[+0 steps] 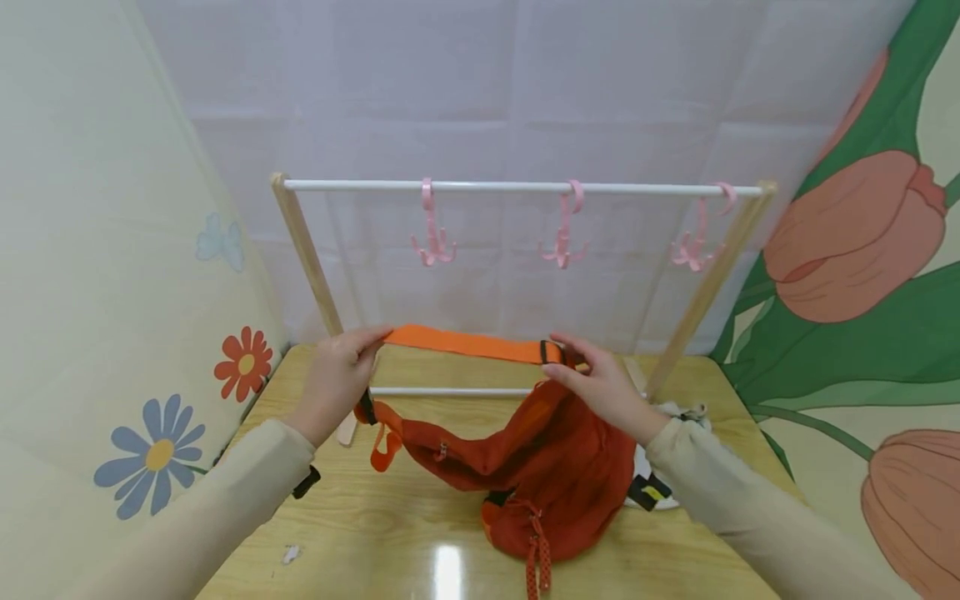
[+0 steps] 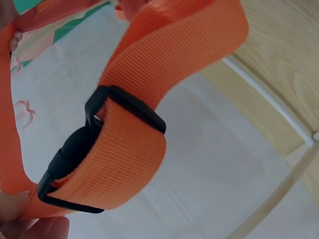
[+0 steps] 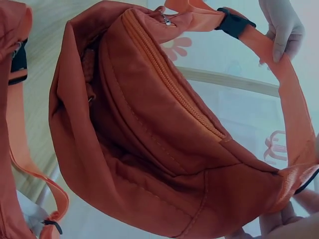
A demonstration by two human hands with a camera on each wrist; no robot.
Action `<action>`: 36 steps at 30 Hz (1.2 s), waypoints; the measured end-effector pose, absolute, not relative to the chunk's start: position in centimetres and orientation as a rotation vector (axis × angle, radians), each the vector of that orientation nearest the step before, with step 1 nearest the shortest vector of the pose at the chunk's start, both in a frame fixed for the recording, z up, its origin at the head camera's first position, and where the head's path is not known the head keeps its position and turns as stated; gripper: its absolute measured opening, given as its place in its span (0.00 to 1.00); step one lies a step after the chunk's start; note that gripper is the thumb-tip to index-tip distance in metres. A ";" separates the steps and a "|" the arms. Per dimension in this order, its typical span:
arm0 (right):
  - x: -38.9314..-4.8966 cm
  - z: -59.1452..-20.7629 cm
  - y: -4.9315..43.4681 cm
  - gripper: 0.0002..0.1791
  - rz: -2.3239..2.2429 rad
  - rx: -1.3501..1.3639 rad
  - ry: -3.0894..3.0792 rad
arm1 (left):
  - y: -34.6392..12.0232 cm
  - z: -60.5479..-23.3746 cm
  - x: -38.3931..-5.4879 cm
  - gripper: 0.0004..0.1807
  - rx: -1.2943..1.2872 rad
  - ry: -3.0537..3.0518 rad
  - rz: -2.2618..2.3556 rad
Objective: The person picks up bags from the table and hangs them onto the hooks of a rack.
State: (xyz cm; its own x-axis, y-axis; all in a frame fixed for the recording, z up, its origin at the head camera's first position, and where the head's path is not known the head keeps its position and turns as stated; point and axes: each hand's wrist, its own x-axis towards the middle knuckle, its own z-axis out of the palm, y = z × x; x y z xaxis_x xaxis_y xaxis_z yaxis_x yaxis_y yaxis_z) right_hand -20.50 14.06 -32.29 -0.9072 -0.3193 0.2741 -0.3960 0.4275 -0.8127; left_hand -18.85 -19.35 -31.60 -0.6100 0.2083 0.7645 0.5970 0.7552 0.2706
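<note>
An orange-red waist bag hangs in a sagging curve by its bright orange strap. My left hand pinches the strap at its left end; in the left wrist view a black side-release buckle sits just beside those fingertips. At the strap's right end, next to a black slider, my right hand grips it between thumb and fingers. The right wrist view shows the bag's curved zipper. A patterned red cord dangles at the bag's lower front.
Behind the bag stands a wooden-sided rack with a white top rail, where pink hooks hang. A white item with a black-and-yellow patch lies at the right on the wooden table. Another red strapped item shows in the right wrist view.
</note>
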 end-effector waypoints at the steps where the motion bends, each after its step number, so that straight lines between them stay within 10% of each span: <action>1: -20.6 -32.2 14.0 0.26 1.510 0.664 -2.573 | -19.5 -31.4 -18.9 0.11 -0.620 -2.206 -0.635; 36: -24.6 -28.9 12.8 0.20 1.421 0.747 -2.562 | -20.8 -27.9 -20.8 0.14 -0.570 -2.401 -0.242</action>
State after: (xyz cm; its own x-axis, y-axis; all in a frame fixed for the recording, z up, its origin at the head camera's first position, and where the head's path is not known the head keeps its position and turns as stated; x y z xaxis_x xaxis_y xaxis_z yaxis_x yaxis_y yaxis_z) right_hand -24.61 12.81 -28.89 -0.8714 -0.3614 0.3317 -0.4727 0.4381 -0.7646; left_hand -20.81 -20.81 -27.86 -0.6940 0.3381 0.6356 0.4583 0.8883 0.0279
